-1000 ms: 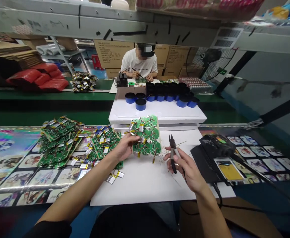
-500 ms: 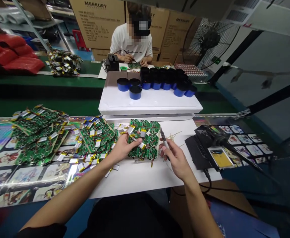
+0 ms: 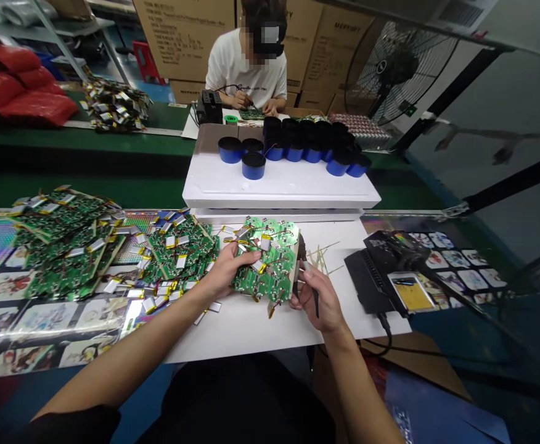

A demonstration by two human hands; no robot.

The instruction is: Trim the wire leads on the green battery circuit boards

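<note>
A green circuit board panel (image 3: 277,262) with small silver battery cells wired on it is tilted up off the white work surface (image 3: 251,339). My left hand (image 3: 226,268) grips its left side, thumb on top. My right hand (image 3: 320,293) is closed around a dark, slim tool (image 3: 303,250) with a grey part, and its fingers are at the panel's right edge. Just left of my left hand lies a pile of similar panels (image 3: 184,246) with loose silver cells (image 3: 150,304) around it.
Farther left stands a taller panel stack (image 3: 66,246). Blue and black round parts (image 3: 254,165) sit on a white foam block (image 3: 279,191) ahead. A black device (image 3: 374,277) with cables is at right, near thin sticks (image 3: 323,256). Across, a person (image 3: 256,68) works on a board.
The panel has tilted up and shifted slightly left, its surface now brighter. My right hand has moved in against its right edge, with the tool still held.
</note>
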